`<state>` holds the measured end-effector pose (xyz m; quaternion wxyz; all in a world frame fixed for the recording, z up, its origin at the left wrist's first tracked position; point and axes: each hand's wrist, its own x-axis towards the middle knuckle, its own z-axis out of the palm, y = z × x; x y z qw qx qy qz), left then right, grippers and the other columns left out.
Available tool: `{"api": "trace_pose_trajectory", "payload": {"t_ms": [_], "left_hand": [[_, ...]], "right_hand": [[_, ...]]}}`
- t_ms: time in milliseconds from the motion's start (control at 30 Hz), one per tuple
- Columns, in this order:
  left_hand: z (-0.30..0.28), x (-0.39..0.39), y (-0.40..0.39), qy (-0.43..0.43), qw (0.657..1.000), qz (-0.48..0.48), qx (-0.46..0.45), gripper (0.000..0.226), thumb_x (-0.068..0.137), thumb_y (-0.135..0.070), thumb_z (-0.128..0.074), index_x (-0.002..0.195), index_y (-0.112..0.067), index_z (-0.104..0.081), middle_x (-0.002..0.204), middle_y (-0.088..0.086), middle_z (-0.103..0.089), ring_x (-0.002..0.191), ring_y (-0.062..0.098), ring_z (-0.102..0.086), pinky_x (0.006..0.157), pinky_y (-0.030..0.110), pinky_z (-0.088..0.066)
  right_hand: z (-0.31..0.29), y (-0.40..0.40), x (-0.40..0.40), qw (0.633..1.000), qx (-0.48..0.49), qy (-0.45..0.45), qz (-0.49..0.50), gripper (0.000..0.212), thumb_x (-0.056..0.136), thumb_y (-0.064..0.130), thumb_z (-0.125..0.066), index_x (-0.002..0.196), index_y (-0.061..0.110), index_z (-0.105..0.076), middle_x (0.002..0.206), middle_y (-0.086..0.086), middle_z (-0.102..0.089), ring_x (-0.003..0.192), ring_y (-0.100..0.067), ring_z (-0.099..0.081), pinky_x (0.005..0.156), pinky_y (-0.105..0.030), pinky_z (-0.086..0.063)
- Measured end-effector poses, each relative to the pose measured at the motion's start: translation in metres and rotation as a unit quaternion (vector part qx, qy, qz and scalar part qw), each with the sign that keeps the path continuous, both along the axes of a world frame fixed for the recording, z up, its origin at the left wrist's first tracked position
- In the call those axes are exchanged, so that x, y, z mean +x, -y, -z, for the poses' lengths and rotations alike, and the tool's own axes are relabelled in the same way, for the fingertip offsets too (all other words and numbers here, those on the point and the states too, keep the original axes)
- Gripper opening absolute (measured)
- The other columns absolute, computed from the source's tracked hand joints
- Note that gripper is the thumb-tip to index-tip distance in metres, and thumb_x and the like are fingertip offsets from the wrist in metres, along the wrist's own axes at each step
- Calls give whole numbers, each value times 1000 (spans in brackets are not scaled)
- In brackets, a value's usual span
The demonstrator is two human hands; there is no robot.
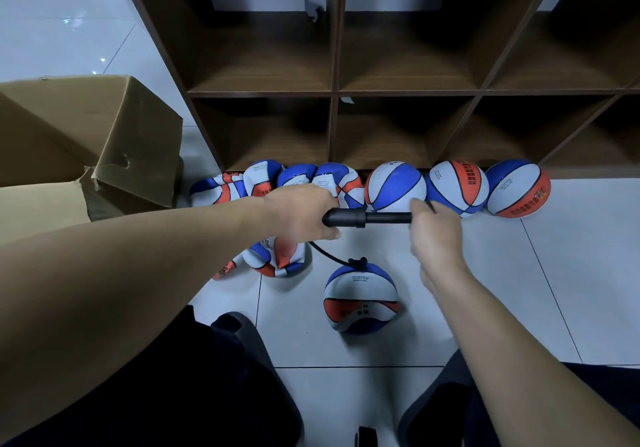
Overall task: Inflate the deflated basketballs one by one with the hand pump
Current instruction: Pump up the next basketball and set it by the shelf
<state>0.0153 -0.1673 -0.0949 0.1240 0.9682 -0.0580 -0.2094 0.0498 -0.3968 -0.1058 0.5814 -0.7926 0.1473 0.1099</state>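
Black pump barrel (360, 219) is wrapped in your left hand (298, 213); your right hand (434, 235) is curled round the handle end, plunger mostly in. Hose (327, 255) runs down to the valve of the half-flat basketball (360, 299) on the near floor tiles. You're mid-pumping. Next: pull right hand out, push back, keep needle seated. Three round balls (453, 188) far right by the shelf (334, 92), flat ones (273, 180) far left.

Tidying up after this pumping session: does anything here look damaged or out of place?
The cardboard box left of the shelf has a torn hole in its leaning flap. Scraps of grey tape peel from the shelf dividers. The crumpled balls are merely uninflated.
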Motion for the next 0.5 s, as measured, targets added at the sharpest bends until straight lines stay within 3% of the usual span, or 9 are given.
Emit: {"api": "trace_pose_trajectory", "payload": {"t_ms": [167,300,500], "left_hand": [[2,-2,-8,-17,1000,-13,9,32,101,-56,-67,86,-28,-63,77,0,-67,70,21,-65,62,37,-51],[6,-8,-1,-6,1000,-4,24,34,102,-59,-63,90,-27,-66,79,0,-69,72,21,-67,69,41,-58],[4,-8,6,26,999,-5,19,35,102,-58,-61,87,-27,-64,75,-3,-64,69,17,-62,61,35,-49]], "right_hand": [[1,13,5,996,52,-19,70,28,92,18,-58,68,21,-43,59,10,-39,58,-17,-33,54,-29,-31],[4,4,-4,997,40,0,63,33,95,14,-54,66,24,-42,54,15,-40,62,-18,-36,58,-31,-34],[0,-16,-20,999,7,51,13,37,99,18,-52,67,19,-35,63,5,-38,60,-18,-35,60,-35,-31]]}}
